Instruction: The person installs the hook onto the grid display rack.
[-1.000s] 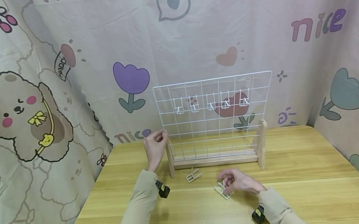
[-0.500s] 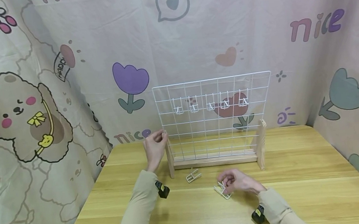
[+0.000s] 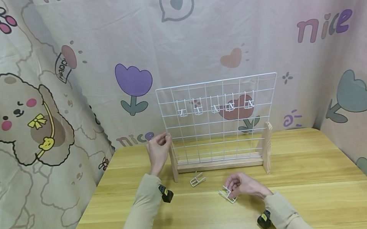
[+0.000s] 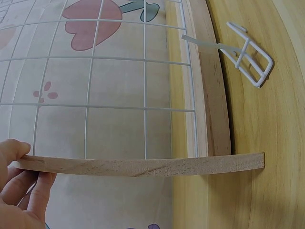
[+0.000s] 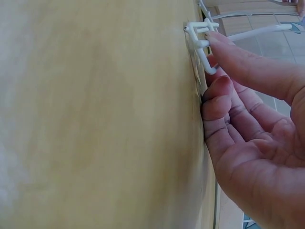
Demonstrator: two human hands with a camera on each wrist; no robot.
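My left hand pinches the top of the left wooden upright of a stand, thumb on one face and fingers on the other. The stand bears a white wire grid panel. On the table in front, my right hand pinches a white wire hook between thumb and fingers; the fingertips partly hide it. Another white wire hook lies loose near the stand's base, to the left. Several like hooks hang in a row across the upper part of the grid.
The wooden table reaches to a printed curtain behind the stand and at both sides. A wooden base bar joins the left upright to the right upright. Black cameras sit on both wrists.
The right hand's fingers have drawn in slightly on the hook, which has barely shifted. The left hand keeps its place on the upright.
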